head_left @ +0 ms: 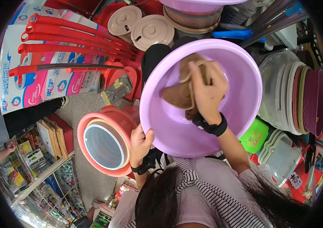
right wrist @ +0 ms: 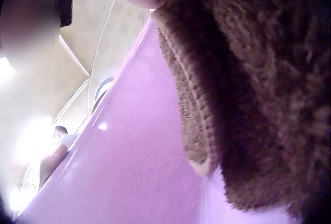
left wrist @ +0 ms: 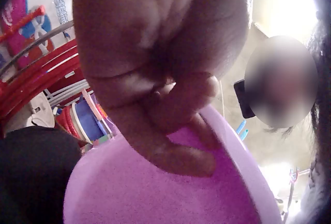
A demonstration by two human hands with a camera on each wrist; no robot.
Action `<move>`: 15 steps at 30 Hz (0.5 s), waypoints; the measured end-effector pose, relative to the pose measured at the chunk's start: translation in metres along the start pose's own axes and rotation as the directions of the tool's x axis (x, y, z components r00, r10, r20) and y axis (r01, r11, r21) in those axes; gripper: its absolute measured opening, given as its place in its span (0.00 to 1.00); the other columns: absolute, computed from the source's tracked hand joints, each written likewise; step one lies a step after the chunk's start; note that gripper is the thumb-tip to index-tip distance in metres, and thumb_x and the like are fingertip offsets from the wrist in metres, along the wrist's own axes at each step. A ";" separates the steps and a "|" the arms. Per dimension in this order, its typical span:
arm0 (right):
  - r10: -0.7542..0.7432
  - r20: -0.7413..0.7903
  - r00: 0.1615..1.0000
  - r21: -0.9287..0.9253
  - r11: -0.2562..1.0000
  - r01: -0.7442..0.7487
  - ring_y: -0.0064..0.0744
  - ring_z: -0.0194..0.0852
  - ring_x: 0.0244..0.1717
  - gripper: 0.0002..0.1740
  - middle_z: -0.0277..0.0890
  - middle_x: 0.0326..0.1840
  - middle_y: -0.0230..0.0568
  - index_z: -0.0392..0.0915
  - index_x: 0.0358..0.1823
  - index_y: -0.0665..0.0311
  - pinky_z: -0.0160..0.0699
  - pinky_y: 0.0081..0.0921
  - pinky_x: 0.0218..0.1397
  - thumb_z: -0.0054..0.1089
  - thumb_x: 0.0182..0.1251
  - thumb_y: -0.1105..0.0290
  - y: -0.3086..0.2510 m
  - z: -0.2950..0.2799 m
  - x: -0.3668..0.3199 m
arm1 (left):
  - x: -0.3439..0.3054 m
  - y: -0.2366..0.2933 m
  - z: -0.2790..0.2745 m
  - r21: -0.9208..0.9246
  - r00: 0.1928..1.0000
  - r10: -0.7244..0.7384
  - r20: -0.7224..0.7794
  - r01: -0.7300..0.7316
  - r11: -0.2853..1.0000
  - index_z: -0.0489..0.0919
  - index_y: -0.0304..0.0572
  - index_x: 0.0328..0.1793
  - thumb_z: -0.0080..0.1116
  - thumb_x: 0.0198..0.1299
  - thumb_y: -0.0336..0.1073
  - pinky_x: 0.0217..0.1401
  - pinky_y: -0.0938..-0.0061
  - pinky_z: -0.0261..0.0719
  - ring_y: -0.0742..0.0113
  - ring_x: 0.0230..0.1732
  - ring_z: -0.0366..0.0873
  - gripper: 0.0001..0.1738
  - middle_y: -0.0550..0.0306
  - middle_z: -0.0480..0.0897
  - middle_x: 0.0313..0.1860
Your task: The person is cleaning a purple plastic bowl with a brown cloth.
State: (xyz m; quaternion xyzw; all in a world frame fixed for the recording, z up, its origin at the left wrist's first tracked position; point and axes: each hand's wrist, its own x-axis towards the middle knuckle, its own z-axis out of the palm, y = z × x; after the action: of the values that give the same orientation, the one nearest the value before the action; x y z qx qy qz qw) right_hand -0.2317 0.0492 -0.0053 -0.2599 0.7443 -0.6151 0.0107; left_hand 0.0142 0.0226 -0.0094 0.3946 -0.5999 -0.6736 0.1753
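Note:
A large lilac plastic basin [head_left: 241, 95] is held up tilted in front of me. My left hand [head_left: 140, 142] grips its lower left rim, thumb over the edge; the left wrist view shows the fingers [left wrist: 176, 146] curled against the lilac basin [left wrist: 155, 198]. My right hand [head_left: 207, 91] lies inside the basin and presses a brown cloth [head_left: 178, 95] against its inner wall, fingers spread over it. In the right wrist view the brown cloth [right wrist: 248, 89] fills the right side, lying on the lilac surface [right wrist: 139, 157].
A pink basin with a white strainer [head_left: 104, 146] inside stands lower left. Red-handled mops [head_left: 70, 38] lean at upper left, beige lids [head_left: 142, 26] at the top, stacked basins and tubs [head_left: 302, 98] on the right. Shelves of small goods [head_left: 40, 167] fill the lower left.

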 end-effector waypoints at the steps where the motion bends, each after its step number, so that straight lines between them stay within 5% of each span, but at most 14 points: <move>1: 0.004 0.050 0.999 0.007 1.000 -0.005 0.34 0.77 0.30 0.07 0.78 0.30 0.44 0.83 0.38 0.72 0.74 0.26 0.36 0.67 0.58 0.78 -0.009 0.001 -0.005 | 0.001 0.001 0.000 0.004 1.000 -0.008 0.003 0.008 1.000 0.75 0.31 0.59 0.54 0.71 0.39 0.19 0.83 0.64 0.82 0.18 0.69 0.19 0.66 0.77 0.23; 3: -0.295 0.203 0.934 0.187 0.948 0.259 0.38 0.79 0.30 0.07 0.79 0.32 0.46 0.83 0.36 0.71 0.77 0.29 0.34 0.68 0.56 0.78 -0.007 0.012 -0.015 | 0.006 0.006 0.002 0.031 1.000 0.012 -0.015 -0.011 0.999 0.75 0.31 0.58 0.54 0.71 0.40 0.19 0.83 0.65 0.82 0.17 0.70 0.19 0.66 0.77 0.22; 5: -0.321 0.263 0.910 0.202 0.940 0.274 0.40 0.78 0.28 0.09 0.79 0.34 0.45 0.83 0.38 0.70 0.78 0.29 0.32 0.69 0.55 0.77 -0.018 0.011 -0.030 | 0.008 0.009 0.001 0.066 0.999 0.031 -0.028 -0.029 0.997 0.75 0.31 0.58 0.54 0.71 0.40 0.18 0.83 0.65 0.82 0.17 0.70 0.18 0.66 0.77 0.22; 7: -0.327 0.491 0.808 0.237 0.942 0.237 0.36 0.79 0.28 0.13 0.79 0.31 0.44 0.84 0.39 0.71 0.78 0.26 0.32 0.70 0.49 0.81 -0.023 0.007 -0.033 | 0.010 0.011 -0.002 0.066 0.997 -0.032 -0.068 0.036 0.997 0.76 0.31 0.57 0.54 0.70 0.40 0.18 0.83 0.65 0.82 0.17 0.70 0.18 0.66 0.77 0.22; 8: -0.311 0.513 0.801 0.278 0.942 0.188 0.39 0.77 0.28 0.10 0.78 0.33 0.41 0.83 0.39 0.68 0.79 0.32 0.33 0.68 0.54 0.78 -0.014 0.008 -0.034 | 0.009 0.009 -0.002 0.066 0.998 -0.028 -0.062 0.032 0.997 0.76 0.31 0.57 0.54 0.70 0.40 0.18 0.83 0.65 0.82 0.17 0.70 0.18 0.66 0.77 0.22; 11: -0.352 0.285 0.892 0.128 0.936 0.329 0.38 0.78 0.29 0.10 0.77 0.32 0.41 0.83 0.40 0.68 0.79 0.30 0.36 0.68 0.55 0.78 0.003 0.005 -0.011 | 0.005 -0.002 -0.005 0.027 0.999 -0.022 -0.039 0.024 0.999 0.76 0.31 0.56 0.55 0.70 0.40 0.18 0.83 0.65 0.82 0.16 0.69 0.18 0.66 0.77 0.22; 13: -0.064 0.126 0.990 0.008 0.998 0.064 0.37 0.78 0.31 0.10 0.78 0.33 0.41 0.83 0.41 0.69 0.78 0.28 0.38 0.66 0.57 0.77 -0.004 -0.006 0.010 | 0.002 -0.005 -0.008 0.051 0.997 0.078 -0.015 -0.077 0.996 0.76 0.31 0.56 0.55 0.70 0.40 0.18 0.83 0.64 0.82 0.16 0.68 0.18 0.66 0.76 0.21; 15: -0.085 0.044 0.995 -0.074 0.993 0.088 0.37 0.78 0.31 0.10 0.77 0.33 0.42 0.83 0.41 0.69 0.77 0.27 0.37 0.66 0.57 0.77 0.007 -0.012 0.013 | 0.000 -0.004 -0.008 0.025 1.000 0.021 0.010 -0.021 0.999 0.76 0.31 0.55 0.56 0.70 0.40 0.19 0.83 0.65 0.82 0.16 0.68 0.18 0.66 0.76 0.21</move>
State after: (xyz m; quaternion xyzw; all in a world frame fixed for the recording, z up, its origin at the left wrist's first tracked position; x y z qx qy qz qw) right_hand -0.2492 0.0556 -0.0052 -0.3044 0.7547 -0.5811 -0.0106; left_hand 0.0216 0.0179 -0.0128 0.3871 -0.6133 -0.6659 0.1747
